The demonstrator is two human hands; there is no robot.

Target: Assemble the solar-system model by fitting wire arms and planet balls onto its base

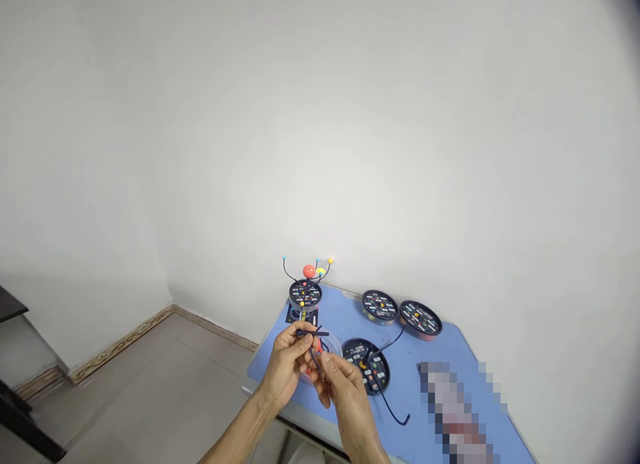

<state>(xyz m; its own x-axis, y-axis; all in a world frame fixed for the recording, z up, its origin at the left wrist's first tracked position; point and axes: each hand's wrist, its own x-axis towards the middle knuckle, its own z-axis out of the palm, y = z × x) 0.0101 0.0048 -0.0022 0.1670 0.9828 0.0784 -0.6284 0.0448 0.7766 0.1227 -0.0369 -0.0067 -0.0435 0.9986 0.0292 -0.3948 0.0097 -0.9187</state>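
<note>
My left hand point(286, 361) pinches thin black plastic rods point(320, 333) near the table's front edge. Close beside it, my right hand point(346, 387) has its fingers closed on the lower part of another thin black rod point(314, 359); the fingers partly hide where the pieces meet. Behind both hands sits a clear round container point(333, 341) with red-orange parts in it, largely covered. Just right of them lies a black printed disc point(356, 347), from whose centre curved black arms point(393, 411) stick out.
On the blue table point(340, 307), a finished-looking planet model point(309, 271) with coloured balls stands at the back left. Two lidded round tubs point(380, 305) point(421, 319) are at the back right. A blurred-out object point(457, 411) lies front right. The white wall point(350, 151) rises behind.
</note>
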